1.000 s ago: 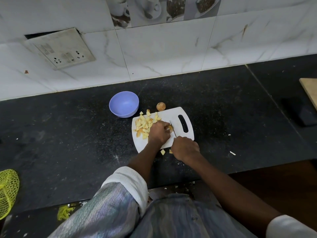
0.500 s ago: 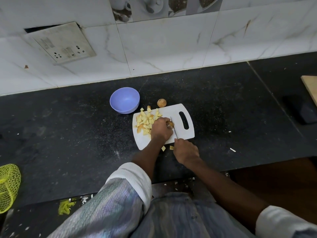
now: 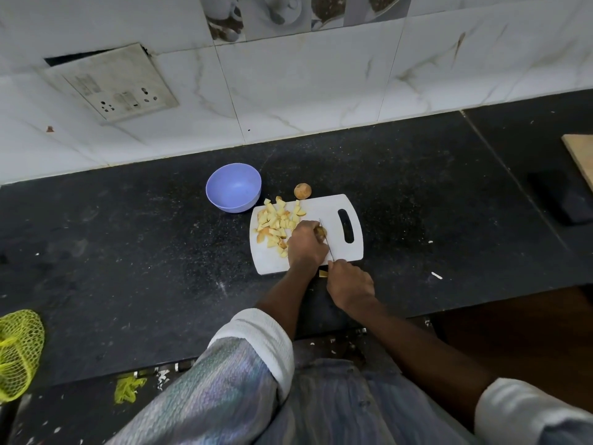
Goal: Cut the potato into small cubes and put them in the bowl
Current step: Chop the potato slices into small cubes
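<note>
Knife [image 3: 326, 240] work goes on at the right half of the white cutting board [image 3: 333, 211], and over the last second little has shifted. The left hand [image 3: 306, 245] stays curled over the last uncut piece of potato [image 3: 321, 232], its grip closed on that piece, pinning it to the board. The right hand [image 3: 350, 284] keeps its grip closed on the knife handle at the board's near edge, with the thin blade running away from the body just beside the left fingers. The blade sits a touch nearer the left knuckles than a second ago, which suggests one more slice is being taken off the remaining piece.

The heap of cut cubes [image 3: 277, 223] lies on the left part of the board, looking the same as before. One stray cube [image 3: 322, 273] rests on the dark tabletop [image 3: 128, 252] just off the board's near edge, between the two hands. A small round brown piece [image 3: 302, 191], possibly a potato end, sits on the tabletop touching or just beyond the far edge of the board.

The blue bowl [image 3: 233, 187] stands just beyond the board's far left corner and appears to hold nothing yet. By my judgement the cutting is nearly done, while the transfer into the bowl has not begun.
</note>
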